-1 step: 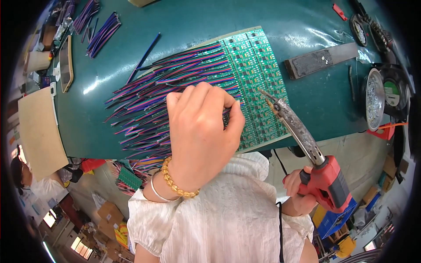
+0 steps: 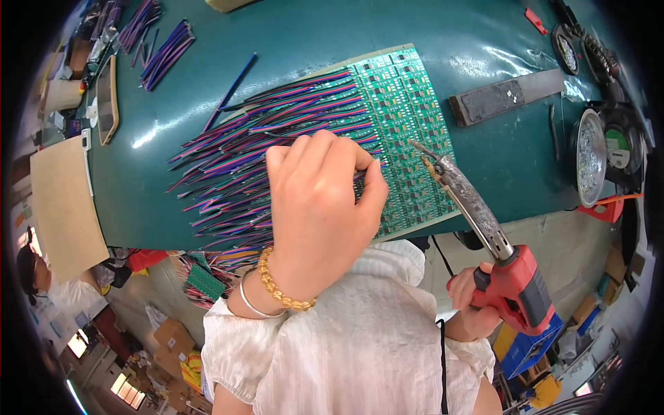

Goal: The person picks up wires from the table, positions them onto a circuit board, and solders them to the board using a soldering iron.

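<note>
The left hand (image 2: pixel 321 194) has fingers together, any grip hidden, with wires (image 2: pixel 228 166) to their left and the circuit board (image 2: pixel 408 104) to their right, while the right hand (image 2: pixel 477 308) clamps a soldering iron (image 2: pixel 474 207).

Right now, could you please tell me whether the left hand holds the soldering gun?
No, the right hand holds the soldering gun.

An electronics assembly workshop was evident from the green workbench (image 2: pixel 311 31) at 12 o'clock, a panel of circuit boards (image 2: pixel 406 124) toward one, wire bundles (image 2: pixel 168 55) between ten and eleven, a soldering iron (image 2: pixel 484 221) near four and cardboard boxes (image 2: pixel 173 334) around eight.
</note>
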{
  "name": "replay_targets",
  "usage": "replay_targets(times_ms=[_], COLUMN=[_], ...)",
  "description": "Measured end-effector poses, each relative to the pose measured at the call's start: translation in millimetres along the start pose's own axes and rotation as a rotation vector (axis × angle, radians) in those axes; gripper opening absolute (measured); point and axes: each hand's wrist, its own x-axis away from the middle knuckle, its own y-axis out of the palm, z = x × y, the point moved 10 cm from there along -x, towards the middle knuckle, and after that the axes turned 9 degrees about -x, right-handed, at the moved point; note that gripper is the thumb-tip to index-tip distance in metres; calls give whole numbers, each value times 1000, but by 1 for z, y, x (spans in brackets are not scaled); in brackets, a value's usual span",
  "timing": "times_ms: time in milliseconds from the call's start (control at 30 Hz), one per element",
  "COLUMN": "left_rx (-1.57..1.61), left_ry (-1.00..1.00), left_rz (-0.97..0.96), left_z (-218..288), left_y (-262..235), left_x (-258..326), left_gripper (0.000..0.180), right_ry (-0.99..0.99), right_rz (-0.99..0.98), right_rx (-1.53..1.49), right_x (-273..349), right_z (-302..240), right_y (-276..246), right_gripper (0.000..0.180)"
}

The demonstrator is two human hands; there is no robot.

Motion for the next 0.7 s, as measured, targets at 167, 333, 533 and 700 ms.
replay_targets(times_ms=[167, 333, 533, 700], left_rx=[39, 62, 36, 43], left_ry=[11, 38, 5, -1], left_rz=[24, -17, -62, -72], left_z=[1, -2, -3, -5], left_y=[1, -3, -4, -1], left_x=[1, -1, -5, -6], left_gripper=[15, 12, 9, 9], right_ry=[43, 74, 42, 105], right_rz=[100, 54, 103, 0], right_rx=[-43, 26, 9, 40], right_x=[2, 6, 13, 8], right_z=[4, 2, 7, 13], right_y=[-8, -3, -7, -6], right_gripper=[93, 94, 95, 94])
